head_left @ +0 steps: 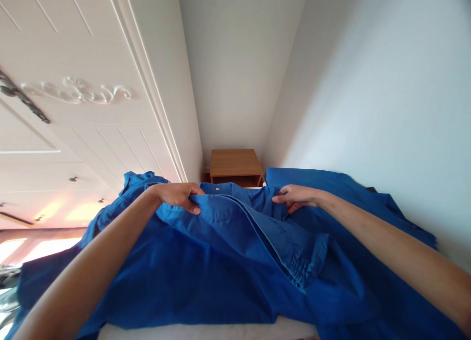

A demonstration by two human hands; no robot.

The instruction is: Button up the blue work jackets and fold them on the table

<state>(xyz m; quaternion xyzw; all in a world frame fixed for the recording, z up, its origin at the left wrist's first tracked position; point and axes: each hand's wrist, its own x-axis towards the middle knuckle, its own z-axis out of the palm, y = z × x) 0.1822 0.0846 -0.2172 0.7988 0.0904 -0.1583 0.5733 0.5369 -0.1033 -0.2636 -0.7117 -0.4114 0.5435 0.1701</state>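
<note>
A blue garment (206, 276) lies spread and rumpled across a pale surface in front of me. My left hand (179, 195) is closed on its upper edge, thumb on the near side and fingers mostly behind the cloth. On the other side, my right hand (297, 196) pinches a fold of the same blue cloth. Between and below the hands a raised flap sags open, ending at the lower right in a gathered, elastic-like section (303, 266). A small white mark (217, 188) shows on the cloth near my left hand. Which garment part each hand grips is partly hidden.
Beyond the garment stands a low wooden cabinet (235, 163) against the far wall. White panelled furniture (110, 114) with carved trim and dark handles rises on the left. A plain wall (386, 94) borders the right. The pale surface (206, 331) shows at the near edge.
</note>
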